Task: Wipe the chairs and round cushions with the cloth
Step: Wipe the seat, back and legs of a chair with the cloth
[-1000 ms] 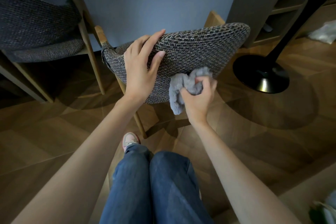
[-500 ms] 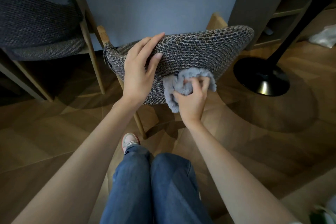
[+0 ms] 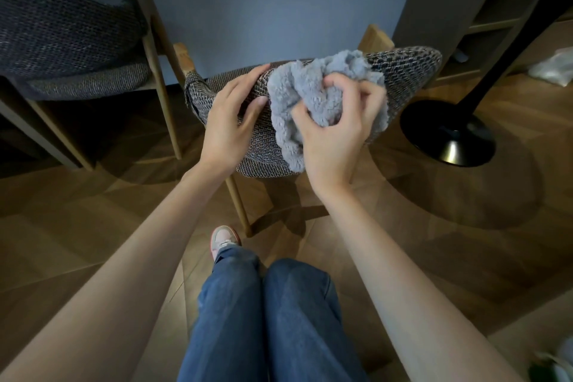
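The right hand (image 3: 336, 133) has its fingers curled deep into a bunched grey cloth (image 3: 307, 93) and presses the wad against the woven backrest (image 3: 406, 71) of the near chair (image 3: 238, 205). The cloth lies over the top edge of the backrest and hangs down its near face, roughly at the middle. The left hand (image 3: 231, 121) lies on the backrest just left of the cloth. Its fingers are straight across the top edge and its thumb is on the near face. It grasps nothing and seems only to brace the frame.

The cloth looks fluffy, light and quite limp. It would probably flop or slip out of a loose pinch, so gathering it into the palm, as here, is the sound way to hold it. The rough weave of the backrest is likely to drag on the fleece, so firm, short strokes should suit it.

The chair stands on slender wooden legs on a smooth wooden floor (image 3: 93, 226) and may slide or tip under pressure. Steadying it at the padded top edge seems wise.

Well left of the backrest stands a second chair (image 3: 62, 40) in similar fabric. To the right of the backrest sits a black pedestal base (image 3: 446, 136). No round cushion is in view.
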{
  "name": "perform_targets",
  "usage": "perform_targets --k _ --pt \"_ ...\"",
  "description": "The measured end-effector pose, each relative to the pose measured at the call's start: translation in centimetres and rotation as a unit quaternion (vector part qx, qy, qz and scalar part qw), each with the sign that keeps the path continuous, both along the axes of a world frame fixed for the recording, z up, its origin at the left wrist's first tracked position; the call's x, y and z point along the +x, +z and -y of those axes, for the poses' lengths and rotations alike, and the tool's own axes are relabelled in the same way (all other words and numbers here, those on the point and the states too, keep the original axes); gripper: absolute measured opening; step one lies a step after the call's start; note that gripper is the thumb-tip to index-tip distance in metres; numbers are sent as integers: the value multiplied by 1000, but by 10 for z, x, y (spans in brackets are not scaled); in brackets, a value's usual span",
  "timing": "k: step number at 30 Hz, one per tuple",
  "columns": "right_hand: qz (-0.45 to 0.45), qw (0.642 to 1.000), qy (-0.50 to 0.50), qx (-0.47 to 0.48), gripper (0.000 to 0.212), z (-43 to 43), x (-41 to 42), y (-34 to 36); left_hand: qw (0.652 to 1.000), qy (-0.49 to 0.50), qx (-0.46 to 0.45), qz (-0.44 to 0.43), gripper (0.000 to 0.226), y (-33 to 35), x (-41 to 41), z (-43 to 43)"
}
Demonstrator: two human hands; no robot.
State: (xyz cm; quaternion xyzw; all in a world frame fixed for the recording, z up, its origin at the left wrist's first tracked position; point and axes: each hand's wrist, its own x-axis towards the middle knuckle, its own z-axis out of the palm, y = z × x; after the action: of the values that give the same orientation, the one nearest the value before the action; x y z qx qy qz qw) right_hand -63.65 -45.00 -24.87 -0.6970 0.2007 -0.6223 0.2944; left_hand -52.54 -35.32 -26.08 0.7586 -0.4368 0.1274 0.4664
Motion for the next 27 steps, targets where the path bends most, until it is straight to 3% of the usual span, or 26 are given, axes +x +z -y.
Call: perform_targets --k 9,14,22,24,27 --pt "-171 980 -20 -98 34 20 4 -92 1000 -7 14 -18 41 -1 5 -3" --pt "-267 961 4 -71 41 25 -2 -116 999 -15 17 -35 40 -2 8 -4" --pt "-54 996 6 -71 26 -10 -6 -8 998 -23 18 -54 40 -6 14 -10" --pt "-38 998 5 -45 28 -9 8 -3 998 -27 25 -60 39 -5 17 -13" --pt "-98 994 0 -56 30 -8 13 -37 996 -39 33 -73 39 -4 20 -16"
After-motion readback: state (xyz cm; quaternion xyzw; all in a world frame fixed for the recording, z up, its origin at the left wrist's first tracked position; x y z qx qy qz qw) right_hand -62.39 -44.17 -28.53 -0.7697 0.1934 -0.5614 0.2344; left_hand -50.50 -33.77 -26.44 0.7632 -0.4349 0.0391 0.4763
